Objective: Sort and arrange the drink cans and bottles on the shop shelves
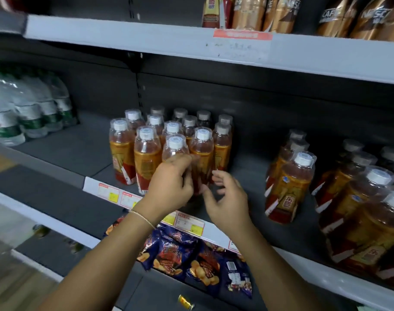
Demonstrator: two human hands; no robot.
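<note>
A cluster of amber tea bottles (146,151) with white caps and orange-red labels stands in the middle of the dark shelf (63,151). My left hand (171,185) grips the front bottle (175,147) of the cluster, fingers curled round its body. My right hand (225,198) hovers just right of it beside another front bottle (201,149), fingers loosely curled and holding nothing. More of the same tea bottles (292,182) stand in a separate group to the right, with a larger group (366,212) at the far right.
Water bottles with green labels (23,108) fill the shelf's left end. Coffee bottles (281,14) stand on the shelf above. Blue snack bags (191,259) lie on the shelf below. Price tags (110,193) line the shelf's front edge.
</note>
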